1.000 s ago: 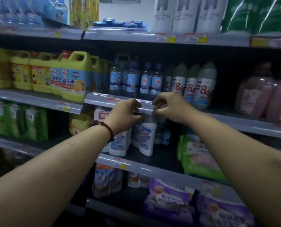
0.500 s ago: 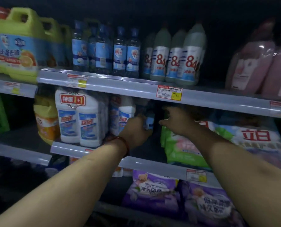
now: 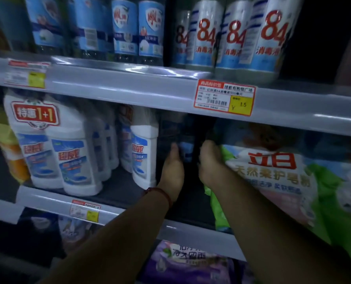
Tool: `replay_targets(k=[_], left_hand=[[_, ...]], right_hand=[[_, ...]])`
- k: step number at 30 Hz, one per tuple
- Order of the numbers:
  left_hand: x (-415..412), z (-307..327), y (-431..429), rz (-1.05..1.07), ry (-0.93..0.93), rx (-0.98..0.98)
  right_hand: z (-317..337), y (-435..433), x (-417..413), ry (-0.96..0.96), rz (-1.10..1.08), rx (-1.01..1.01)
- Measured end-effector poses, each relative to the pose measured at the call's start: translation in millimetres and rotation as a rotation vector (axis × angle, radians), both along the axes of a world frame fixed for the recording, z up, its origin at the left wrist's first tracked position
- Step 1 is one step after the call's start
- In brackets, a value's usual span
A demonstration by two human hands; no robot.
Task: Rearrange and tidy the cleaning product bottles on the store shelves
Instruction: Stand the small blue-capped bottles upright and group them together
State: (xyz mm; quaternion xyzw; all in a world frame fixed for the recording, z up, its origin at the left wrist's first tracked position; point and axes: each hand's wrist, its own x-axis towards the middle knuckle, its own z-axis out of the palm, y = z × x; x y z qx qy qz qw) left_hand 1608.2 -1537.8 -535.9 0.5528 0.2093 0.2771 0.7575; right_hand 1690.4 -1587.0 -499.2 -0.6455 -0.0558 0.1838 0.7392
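Both my hands reach deep into the dark back of the middle shelf (image 3: 109, 199). Between them stands a dark bottle with a blue label (image 3: 186, 149). My left hand (image 3: 171, 171), with a red cord at the wrist, grips the bottle's left side, thumb up against the label and fingers hidden behind it. My right hand (image 3: 210, 160) is at the bottle's right side, against the green-and-white detergent bag (image 3: 273, 173). Its fingers vanish into the dark. White toilet-cleaner bottles (image 3: 144, 148) stand just left of my left hand.
More white bottles, one pair with a red 1+1 tag (image 3: 35, 114), fill the left of this shelf. On the upper shelf (image 3: 129, 87) stand blue-labelled bottles (image 3: 137, 27) and "84" disinfectant bottles (image 3: 240, 35). Purple bags (image 3: 187, 261) lie below.
My head has moved closer and lower. Both hands went from the upper shelf's front rail down into the middle shelf and further back, on either side of the dark bottle.
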Motion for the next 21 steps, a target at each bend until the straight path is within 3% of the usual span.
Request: replay_targets(k=[5,9,16,21], left_hand=[[0,7,-1,0.0,-0.036,-0.128],[-14,17,-12,-0.085,-0.098,-0.213],[-42,12,-37,-0.159,-0.094,-0.085],[-72,3,-44,-0.125,-0.035,-0.008]], right_hand=[[-8,5,7,0.048,-0.013,-0.016],[3,-19,-24,0.115,0.156,0.061],[5,-60,-68,0.112,0.233,0.111],[-13,-84,-96,-0.33,0.195,-0.143]])
